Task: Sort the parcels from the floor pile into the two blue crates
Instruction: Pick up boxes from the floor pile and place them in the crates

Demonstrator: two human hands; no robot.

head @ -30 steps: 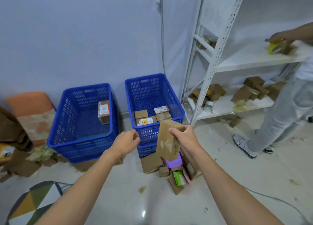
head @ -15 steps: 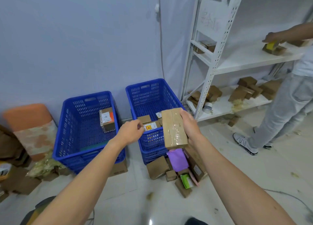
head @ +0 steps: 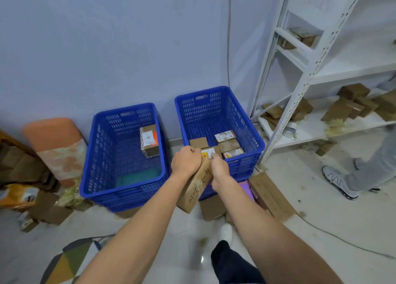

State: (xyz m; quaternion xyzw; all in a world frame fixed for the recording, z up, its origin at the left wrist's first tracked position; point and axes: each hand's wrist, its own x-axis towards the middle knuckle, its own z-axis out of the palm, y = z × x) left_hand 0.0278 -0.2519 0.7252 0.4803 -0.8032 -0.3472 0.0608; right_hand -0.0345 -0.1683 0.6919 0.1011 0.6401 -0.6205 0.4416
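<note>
Both hands hold one long brown cardboard parcel (head: 195,187) with handwriting on its side, tilted in front of the near rim of the right blue crate (head: 255,143). My left hand (head: 186,161) grips its upper left edge and my right hand (head: 219,169) grips its right side. The right crate holds several small brown parcels (head: 228,145). In the left blue crate (head: 94,155) stands one box with an orange and white label (head: 149,141). The floor pile (head: 270,196) of brown parcels, with a purple one (head: 246,188), lies below the right crate, partly hidden by my right arm.
A white metal shelf rack (head: 300,91) with cardboard boxes stands at the right. Another person's leg and grey shoe (head: 339,182) are beside it. An orange roll (head: 54,146) leans at the left wall above cardboard scraps. A cable (head: 342,242) runs over the floor.
My left hand has taken hold of the parcel that only my right hand held before. The parcel has turned and come down in front of the right crate. The view has shifted left.
</note>
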